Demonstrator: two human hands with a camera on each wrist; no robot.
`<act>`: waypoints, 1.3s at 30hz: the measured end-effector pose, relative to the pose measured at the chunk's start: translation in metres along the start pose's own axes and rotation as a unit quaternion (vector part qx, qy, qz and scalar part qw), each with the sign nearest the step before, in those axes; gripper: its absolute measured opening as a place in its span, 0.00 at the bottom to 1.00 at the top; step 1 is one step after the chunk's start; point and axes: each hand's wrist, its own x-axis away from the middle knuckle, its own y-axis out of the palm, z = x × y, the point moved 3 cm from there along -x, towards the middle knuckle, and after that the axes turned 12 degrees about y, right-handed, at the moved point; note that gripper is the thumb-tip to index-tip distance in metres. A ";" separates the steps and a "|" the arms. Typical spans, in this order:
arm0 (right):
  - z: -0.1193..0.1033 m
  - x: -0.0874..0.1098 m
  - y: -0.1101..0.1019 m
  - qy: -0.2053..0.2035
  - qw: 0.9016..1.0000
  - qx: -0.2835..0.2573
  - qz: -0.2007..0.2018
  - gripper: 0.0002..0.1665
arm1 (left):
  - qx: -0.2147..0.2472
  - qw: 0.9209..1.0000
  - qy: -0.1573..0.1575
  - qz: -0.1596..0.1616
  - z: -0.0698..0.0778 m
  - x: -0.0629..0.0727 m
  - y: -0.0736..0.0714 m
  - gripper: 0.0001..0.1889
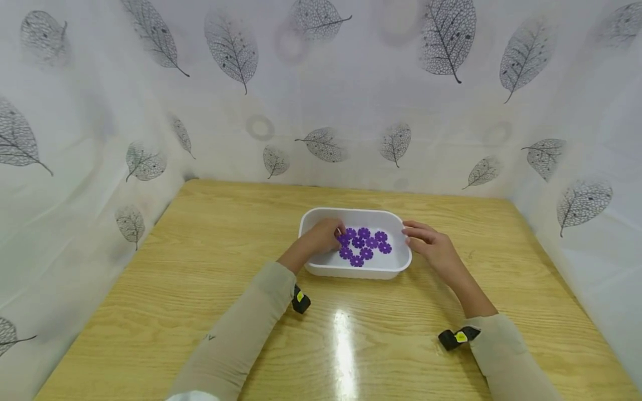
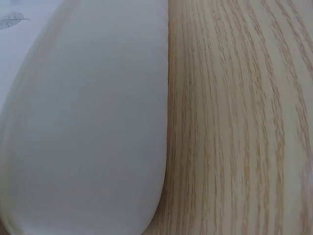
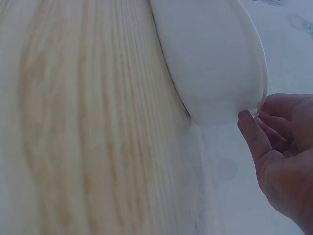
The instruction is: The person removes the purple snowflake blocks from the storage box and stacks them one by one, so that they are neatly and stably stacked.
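Observation:
A white oblong plastic tub stands on the table, with several purple flower-shaped pieces lying flat on its floor. My left hand reaches over the tub's left end. Its bent fingers and thumb are at the leftmost purple pieces; whether they pinch one is too small to tell. At the right end, my right hand holds the tub's rim. In the right wrist view the thumb presses the outer wall and the other fingers lie at the rim. The left wrist view shows only the tub's side and wood.
A wood-grain table surrounds the tub. White cloth printed with grey leaves hangs behind the table and along both sides. Black wrist cameras are strapped at both beige sleeves.

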 end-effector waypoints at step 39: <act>0.000 0.000 0.000 0.001 1.000 -0.005 -0.001 0.23 | 0.026 0.999 0.029 -0.006 0.000 -0.001 -0.001 0.20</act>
